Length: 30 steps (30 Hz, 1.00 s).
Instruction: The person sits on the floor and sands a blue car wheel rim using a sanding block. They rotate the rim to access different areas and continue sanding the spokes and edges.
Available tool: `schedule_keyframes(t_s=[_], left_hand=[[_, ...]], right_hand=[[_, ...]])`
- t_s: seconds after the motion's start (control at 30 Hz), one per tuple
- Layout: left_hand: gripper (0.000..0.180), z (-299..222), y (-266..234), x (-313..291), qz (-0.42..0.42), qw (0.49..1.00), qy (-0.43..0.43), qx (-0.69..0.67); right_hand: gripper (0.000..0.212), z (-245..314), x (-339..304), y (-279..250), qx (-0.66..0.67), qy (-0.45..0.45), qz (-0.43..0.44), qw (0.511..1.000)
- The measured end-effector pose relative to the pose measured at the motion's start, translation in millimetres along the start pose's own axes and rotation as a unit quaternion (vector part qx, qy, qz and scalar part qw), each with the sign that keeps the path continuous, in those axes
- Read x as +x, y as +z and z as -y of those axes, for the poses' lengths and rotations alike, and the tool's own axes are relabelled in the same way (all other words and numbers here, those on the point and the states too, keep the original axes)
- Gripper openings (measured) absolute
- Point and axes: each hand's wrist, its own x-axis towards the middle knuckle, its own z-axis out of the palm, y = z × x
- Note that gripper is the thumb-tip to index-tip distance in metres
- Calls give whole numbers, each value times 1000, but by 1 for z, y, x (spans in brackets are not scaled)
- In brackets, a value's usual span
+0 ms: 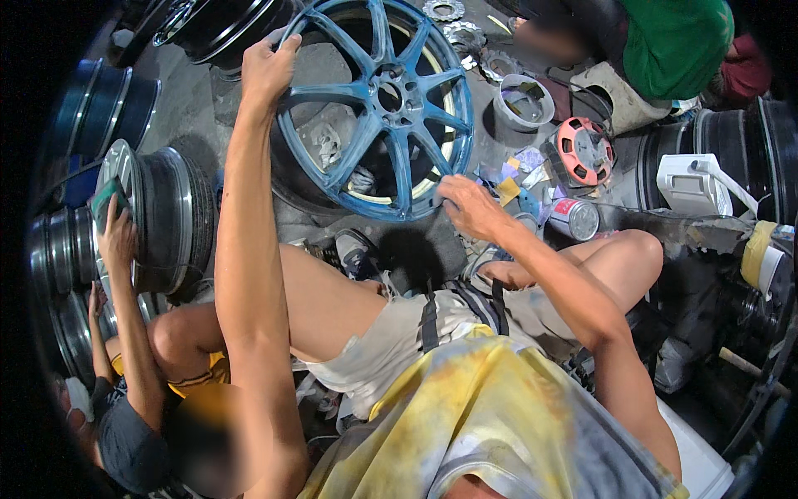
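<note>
A blue, multi-spoke car wheel rim (337,94) stands tilted in front of me, its blue surface streaked with pale smears. My left hand (270,71) is closed around its outer lip at the upper left, arm stretched out. At the lower right of the same lip, my right hand (474,206) has its fingers curled and pressed against the edge. Whether anything small lies under those fingers is hidden. Behind the spokes, a pale ring and crumpled scraps show through.
To the left, another person's hand (116,237) holds a green pad against a silver wheel (162,208). More wheels are stacked around. At right lie a clear tub (524,101), a red round reel (582,151), a can (573,218) and paper scraps. Someone in green (677,46) sits beyond.
</note>
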Motion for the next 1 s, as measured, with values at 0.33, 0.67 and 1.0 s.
schedule_keyframes(t_s=[0.33,0.67,1.0], left_hand=[[39,-3,-1,-4,1,1000,-1,10],[40,-9,0,-4,27,1000,-10,8],[38,-5,2,-5,34,999,-24,3]], right_hand=[[15,-2,7,1,17,-48,14,999],[13,11,3,2,43,-42,-6,998],[12,27,-2,8,24,-70,-60,995]])
